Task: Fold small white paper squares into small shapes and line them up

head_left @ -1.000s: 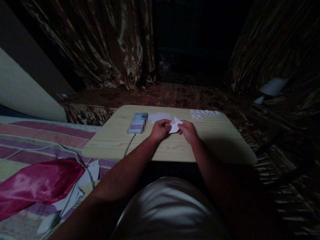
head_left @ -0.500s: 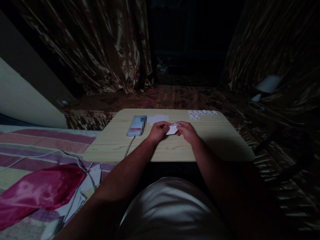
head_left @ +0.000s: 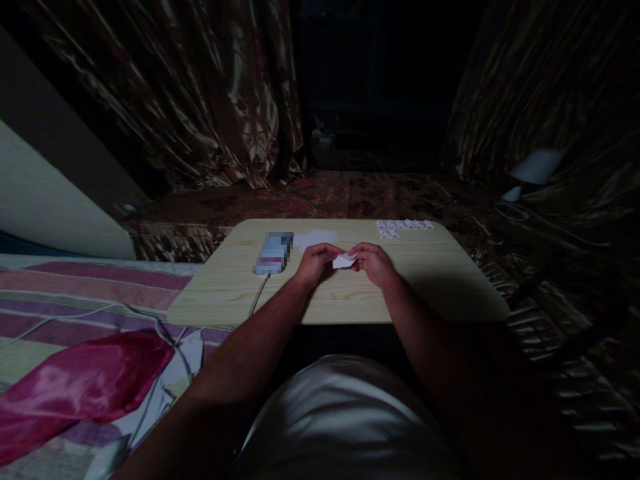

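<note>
A small piece of white paper, partly folded, is held between both hands above the wooden table. My left hand pinches its left and upper edge with thumb and fingers. At the right side my right hand grips the paper, its thumb near the fold; the fingers underneath are mostly hidden. Beyond the left hand lie flat white paper sheets. Several small folded white paper pieces sit in two rows near the table's far right edge.
A phone, blurred, lies left of my hands with a cable running off the near edge. On the striped bed to the left is a shiny pink cloth. A white lamp stands at the right, beyond the table.
The upper edge of the paper has been bent over further, and the fingers and thumbs have shifted slightly on it. Phone, sheets and folded pieces stay where they were.
</note>
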Motion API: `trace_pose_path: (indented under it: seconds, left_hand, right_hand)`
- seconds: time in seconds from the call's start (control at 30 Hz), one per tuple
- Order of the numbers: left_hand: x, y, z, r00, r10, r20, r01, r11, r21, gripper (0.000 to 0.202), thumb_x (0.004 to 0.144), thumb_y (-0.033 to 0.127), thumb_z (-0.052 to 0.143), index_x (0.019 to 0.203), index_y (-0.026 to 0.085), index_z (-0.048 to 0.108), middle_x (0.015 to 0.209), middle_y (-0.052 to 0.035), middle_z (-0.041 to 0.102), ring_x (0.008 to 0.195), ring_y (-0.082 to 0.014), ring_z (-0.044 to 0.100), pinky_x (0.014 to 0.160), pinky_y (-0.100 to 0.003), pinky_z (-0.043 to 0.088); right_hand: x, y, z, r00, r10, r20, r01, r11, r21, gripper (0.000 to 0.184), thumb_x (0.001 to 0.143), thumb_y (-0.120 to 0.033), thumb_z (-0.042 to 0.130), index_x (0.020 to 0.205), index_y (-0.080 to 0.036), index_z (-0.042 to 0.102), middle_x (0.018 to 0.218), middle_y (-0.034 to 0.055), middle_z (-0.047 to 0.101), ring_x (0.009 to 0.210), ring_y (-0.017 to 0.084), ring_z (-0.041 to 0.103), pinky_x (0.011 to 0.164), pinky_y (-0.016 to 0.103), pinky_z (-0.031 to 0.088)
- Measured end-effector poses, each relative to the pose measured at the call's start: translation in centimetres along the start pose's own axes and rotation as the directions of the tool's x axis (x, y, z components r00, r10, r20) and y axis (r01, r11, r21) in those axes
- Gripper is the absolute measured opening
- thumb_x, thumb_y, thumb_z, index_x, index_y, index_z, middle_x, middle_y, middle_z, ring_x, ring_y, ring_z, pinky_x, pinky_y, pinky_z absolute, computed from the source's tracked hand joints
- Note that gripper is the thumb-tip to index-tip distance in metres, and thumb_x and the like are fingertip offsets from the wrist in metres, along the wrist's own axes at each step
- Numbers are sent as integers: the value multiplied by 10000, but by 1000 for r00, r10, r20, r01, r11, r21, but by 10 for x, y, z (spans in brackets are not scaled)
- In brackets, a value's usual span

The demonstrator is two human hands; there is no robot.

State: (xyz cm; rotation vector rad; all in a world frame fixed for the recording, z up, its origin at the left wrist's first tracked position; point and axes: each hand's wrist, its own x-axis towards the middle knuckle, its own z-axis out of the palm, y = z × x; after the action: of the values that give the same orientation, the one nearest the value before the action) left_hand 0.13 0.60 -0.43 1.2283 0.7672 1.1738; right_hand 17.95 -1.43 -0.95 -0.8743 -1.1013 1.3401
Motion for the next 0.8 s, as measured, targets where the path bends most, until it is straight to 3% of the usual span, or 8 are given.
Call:
trace_pose_path:
  seconds: [0.17, 0.47, 0.8]
  left_hand:
    - [-1, 1, 2, 998, 60, -27, -59, 997, 53, 208, 597, 276, 801, 696, 128, 694, 680, -50, 694, 593, -135, 584, 603, -267, 439]
    - [-1, -1, 2, 994, 73, -79, -64, 991, 115, 273, 595, 249, 799, 796, 150, 642, 582, 30, 595, 475, -77, 468, 488, -216, 339]
    - [-2, -1, 2, 996, 55, -77, -43, 988, 149, 289, 603, 271, 794, 831, 138, 676, 613, 6, 627, 497, -91, 500, 503, -226, 366]
  right_hand:
    - [-1, 0, 1, 999, -18, 27, 19, 999, -43, 112, 671, -258, 637, 689, -156, 680, 643, 55, 686, 564, 169, 648, 478, 237, 440]
    - [-3, 5, 5, 995, -104, 1, 100, 956, -276, 205, 661, -314, 737, 782, -187, 633, 578, 1, 667, 480, 114, 570, 472, 212, 415]
    - [-3, 4, 6, 993, -122, -3, 113, 925, -364, 435, 656, -226, 698, 1075, -219, 579, 612, -43, 659, 488, 117, 578, 472, 208, 429]
